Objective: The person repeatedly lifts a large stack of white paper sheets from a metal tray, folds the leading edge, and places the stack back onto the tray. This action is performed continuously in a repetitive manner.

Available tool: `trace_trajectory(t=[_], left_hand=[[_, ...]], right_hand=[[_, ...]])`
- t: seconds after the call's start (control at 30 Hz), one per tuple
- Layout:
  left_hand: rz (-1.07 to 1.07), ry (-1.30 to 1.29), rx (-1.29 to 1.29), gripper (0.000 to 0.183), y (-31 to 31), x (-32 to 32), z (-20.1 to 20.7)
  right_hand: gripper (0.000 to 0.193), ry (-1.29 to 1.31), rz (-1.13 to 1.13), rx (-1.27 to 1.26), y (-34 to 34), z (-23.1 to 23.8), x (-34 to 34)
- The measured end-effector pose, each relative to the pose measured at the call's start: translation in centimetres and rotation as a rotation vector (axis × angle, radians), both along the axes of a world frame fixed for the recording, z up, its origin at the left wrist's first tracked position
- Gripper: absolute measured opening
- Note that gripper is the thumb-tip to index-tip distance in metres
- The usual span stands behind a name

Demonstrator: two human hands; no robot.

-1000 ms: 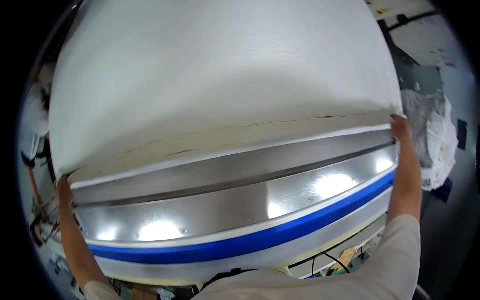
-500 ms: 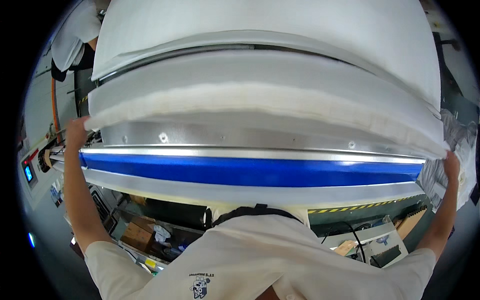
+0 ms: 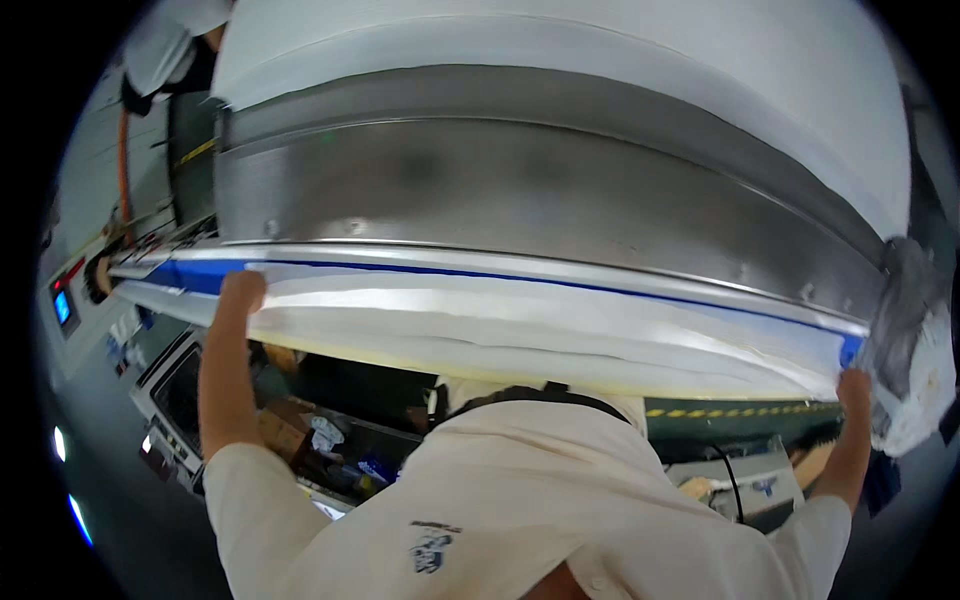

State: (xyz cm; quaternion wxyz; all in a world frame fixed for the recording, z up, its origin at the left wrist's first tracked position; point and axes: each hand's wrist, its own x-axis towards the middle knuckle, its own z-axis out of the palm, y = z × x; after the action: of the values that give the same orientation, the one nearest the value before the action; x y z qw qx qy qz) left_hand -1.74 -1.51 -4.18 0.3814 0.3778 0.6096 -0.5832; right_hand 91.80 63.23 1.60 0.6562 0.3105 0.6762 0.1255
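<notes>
Between my hands stretches a long white cloth strip [image 3: 520, 310], folded and slightly creased. My left hand [image 3: 243, 290] is closed on its left end, and my right hand [image 3: 853, 388] grips the right end. Under the cloth runs a blue band [image 3: 195, 275], showing at the far left, along a thin line above the cloth and beside my right hand. A bright metal rail [image 3: 500, 265] borders the band on its far side. Beyond the rail a grey metal plate [image 3: 450, 185] lies uncovered.
A wide white sheet [image 3: 560, 35] spreads beyond the plate. Crumpled plastic [image 3: 915, 370] hangs at the right end. Far left are a small lit screen [image 3: 63, 306] and a person in a white top [image 3: 165, 50]. Boxes and clutter [image 3: 285, 425] sit below the bench.
Both hands have come toward me, the left also moving right, with the white cloth strip. It left the metal plate bare and now covers most of the blue band.
</notes>
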Motion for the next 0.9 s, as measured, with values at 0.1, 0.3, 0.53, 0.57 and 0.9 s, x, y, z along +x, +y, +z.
trace_trajectory(t=[0.1, 0.3, 0.53, 0.57, 0.9], left_hand=[[0.06, 0.249, 0.148, 0.026, -2.7, -1.0, -0.7], [0.434, 0.735, 0.301, 0.026, -0.1, -2.6, 2.7], [0.5, 0.561, 0.935, 0.034, 5.8, 2.3, -0.4], [0.481, 0.547, 0.947, 0.032, 8.0, 3.8, 0.2], [0.377, 0.414, 1.099, 0.028, 13.2, 10.8, 2.0]], right_hand=[[0.022, -0.018, 0.07, -0.031, 0.3, -1.1, 3.9], [0.02, -0.005, -0.09, -0.002, -1.6, 0.1, 0.2], [0.034, -0.008, -0.156, -0.283, -3.0, -1.4, -5.7], [0.039, 0.118, -0.261, -0.24, -3.8, -0.7, -7.6], [0.054, 0.368, -0.59, -0.369, -5.1, -2.2, -14.4]])
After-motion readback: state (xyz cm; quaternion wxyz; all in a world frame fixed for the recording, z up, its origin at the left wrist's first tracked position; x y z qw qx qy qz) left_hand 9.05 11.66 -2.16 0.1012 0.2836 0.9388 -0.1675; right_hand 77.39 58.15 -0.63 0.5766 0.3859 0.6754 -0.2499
